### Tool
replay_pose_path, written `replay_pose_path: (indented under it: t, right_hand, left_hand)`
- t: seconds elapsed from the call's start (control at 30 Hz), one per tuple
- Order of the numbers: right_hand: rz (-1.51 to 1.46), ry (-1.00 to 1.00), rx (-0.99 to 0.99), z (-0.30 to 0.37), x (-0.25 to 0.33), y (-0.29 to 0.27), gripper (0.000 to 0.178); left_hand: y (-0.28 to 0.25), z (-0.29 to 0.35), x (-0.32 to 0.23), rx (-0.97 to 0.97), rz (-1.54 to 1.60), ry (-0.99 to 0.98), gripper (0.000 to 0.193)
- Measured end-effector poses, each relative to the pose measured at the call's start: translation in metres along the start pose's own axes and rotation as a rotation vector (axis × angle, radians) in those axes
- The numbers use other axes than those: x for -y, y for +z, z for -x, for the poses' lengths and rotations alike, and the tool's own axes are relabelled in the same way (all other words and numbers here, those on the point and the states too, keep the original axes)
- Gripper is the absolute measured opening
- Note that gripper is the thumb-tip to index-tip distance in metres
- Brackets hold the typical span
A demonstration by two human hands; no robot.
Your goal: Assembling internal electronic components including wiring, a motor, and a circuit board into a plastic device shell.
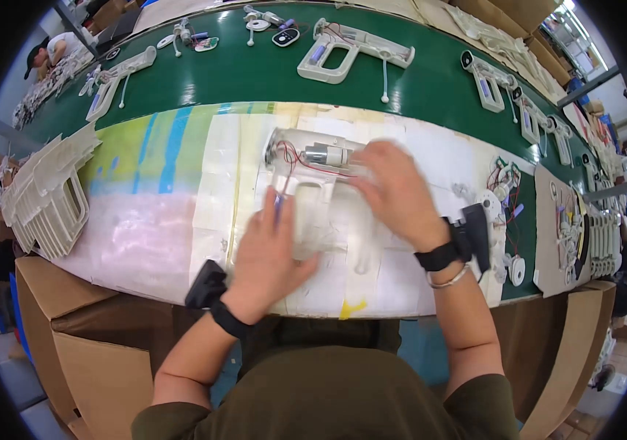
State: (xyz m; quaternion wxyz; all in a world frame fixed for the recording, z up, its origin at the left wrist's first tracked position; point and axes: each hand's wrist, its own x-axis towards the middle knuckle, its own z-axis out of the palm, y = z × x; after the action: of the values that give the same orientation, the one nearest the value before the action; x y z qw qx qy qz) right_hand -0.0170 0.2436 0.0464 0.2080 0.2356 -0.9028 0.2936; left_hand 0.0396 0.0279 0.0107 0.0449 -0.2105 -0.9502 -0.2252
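Red wires [290, 155]: Looped loosely beside the silver-and-white motor [326, 154], they could be pinched or pulled loose if a finger snags them.
Motor: It might slip from its seat, should the housing [310, 137] be jostled.
Housing: A white shell, rounded at its left end, lies hollow side up on the worktable [137, 227], between the hands.
Left hand [266, 253]: Thumb spread wide, fingertips at a purple cylinder [278, 204]; its hold cannot be told.
Right hand [397, 183]: Blurred, fingers curled by the housing's right end; whether it grips anything is unclear.

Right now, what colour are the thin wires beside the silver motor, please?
The thin wires are red; the head view shows them best.
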Motion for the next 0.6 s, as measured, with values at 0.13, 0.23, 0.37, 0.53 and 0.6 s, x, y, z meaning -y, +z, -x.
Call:
replay_pose_path:
  t: [0.13,0.23,0.37,0.53,0.6]
  right_hand:
    - [-0.028,0.085,0.019,-0.071,-0.048,-0.015,0.021]
    - [0.215,0.043,0.110,-0.107,-0.107,0.023,0.025]
    - [0.437,0.153,0.321,-0.143,-0.157,0.092,0.023]
    - [0.441,0.007,0.389,-0.128,-0.188,0.052,0.021]
    - [0.458,0.031,0.417,-0.115,-0.216,0.022,0.020]
  left_hand:
    - [-0.024,0.012,0.040,-0.010,-0.049,-0.007,0.090]
    - [-0.036,0.021,0.050,-0.044,-0.132,-0.078,0.092]
    - [-0.053,0.016,0.072,-0.017,-0.128,-0.168,0.093]
    - [-0.077,-0.029,0.098,-0.055,-0.156,-0.150,0.088]
    - [-0.072,-0.076,0.098,0.001,-0.137,-0.140,0.088]
